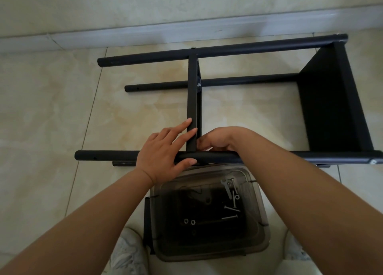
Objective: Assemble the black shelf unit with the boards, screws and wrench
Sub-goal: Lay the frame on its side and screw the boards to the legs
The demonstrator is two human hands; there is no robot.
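Note:
The black shelf unit (238, 49) lies on its side on the tiled floor, round legs running left to right. One board (331, 100) is fixed at the right end; a middle board (193, 100) stands edge-on between the legs. My left hand (165, 150) rests with straight fingers on the middle board's near end and the near leg (103, 155), thumb under the leg. My right hand (219, 139) reaches behind the near leg beside the board with fingers curled; what they hold is hidden. A wrench (228, 186), screws (230, 216) and washers (189, 221) lie in a box.
A smoky clear plastic box (263, 218) sits on the floor just in front of the near leg, between my shoes (128, 254). A skirting board and wall (145, 34) run behind the shelf. Bare tiles (45, 113) lie to the left.

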